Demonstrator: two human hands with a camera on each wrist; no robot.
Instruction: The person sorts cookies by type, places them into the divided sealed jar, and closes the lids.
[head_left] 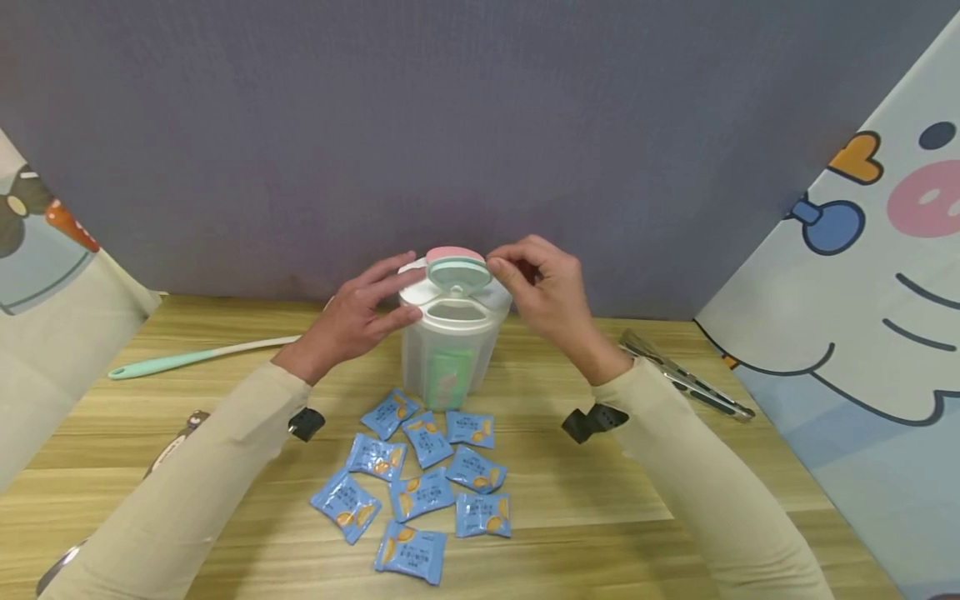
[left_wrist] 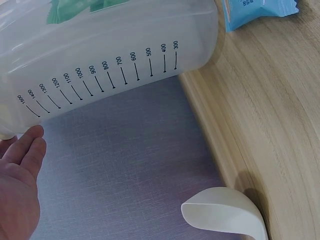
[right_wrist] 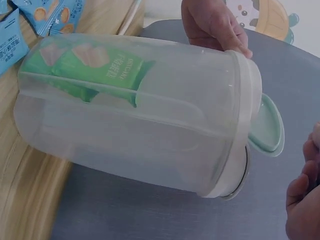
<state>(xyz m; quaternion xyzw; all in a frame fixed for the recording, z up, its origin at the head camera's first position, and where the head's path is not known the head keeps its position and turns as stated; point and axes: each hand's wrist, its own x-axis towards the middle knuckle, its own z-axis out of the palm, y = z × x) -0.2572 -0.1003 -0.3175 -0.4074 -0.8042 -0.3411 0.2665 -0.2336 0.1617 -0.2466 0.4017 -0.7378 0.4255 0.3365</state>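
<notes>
In the head view, a clear plastic container (head_left: 487, 333) with a white lid holds green packets (head_left: 447, 375). On the lid a mint green flap (head_left: 459, 273) stands raised behind an uncovered opening, and a pink flap (head_left: 453, 252) shows behind it. My left hand (head_left: 356, 317) rests at the lid's left side, fingers extended. My right hand (head_left: 551, 287) has its fingers bent, thumb and index tips right at the mint flap's right edge. The right wrist view shows a gap between that flap (right_wrist: 267, 125) and the curled fingers (right_wrist: 297, 192); I cannot tell if the fingertips pinch anything.
Several blue snack packets (head_left: 422, 494) lie in front of the container. A ladle with a mint handle (head_left: 172, 362) lies to the left, its white bowl (left_wrist: 220, 207) by the table edge. Metal tongs (head_left: 690, 383) lie right. A grey panel (head_left: 480, 125) stands behind.
</notes>
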